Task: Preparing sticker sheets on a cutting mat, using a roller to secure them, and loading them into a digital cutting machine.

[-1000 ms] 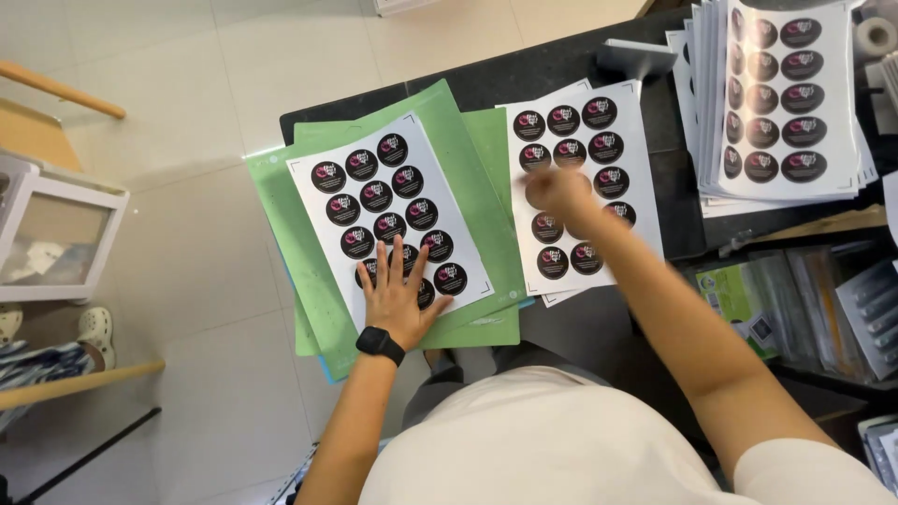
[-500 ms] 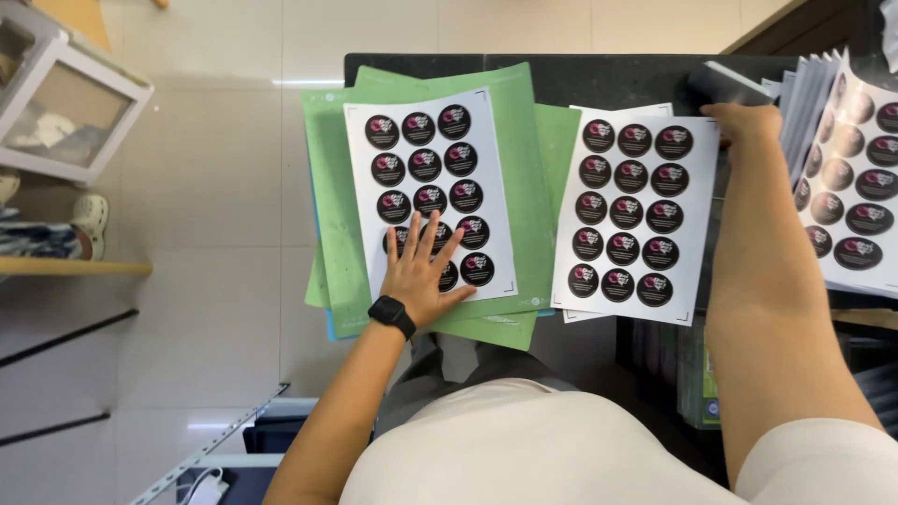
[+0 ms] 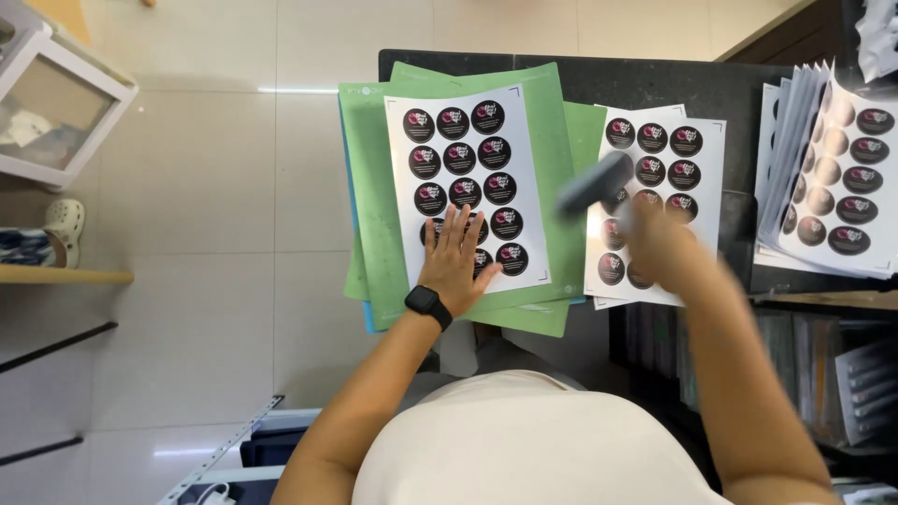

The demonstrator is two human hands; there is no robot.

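My left hand lies flat, fingers spread, on the lower part of a white sticker sheet printed with round black stickers. That sheet rests on a stack of green cutting mats on a black table. A black watch is on the left wrist. My right hand is blurred and grips a grey tool that juts up to the left, above a second sticker sheet lying to the right of the mats.
A fanned stack of more sticker sheets lies at the table's right end. Shelves with papers sit below the table on the right. A white-framed box and a wooden shelf stand on the left over tiled floor.
My right hand has come back from the table's far right corner with the grey tool and now hovers over the second sheet. The left hand has stayed pressed on the first sheet.
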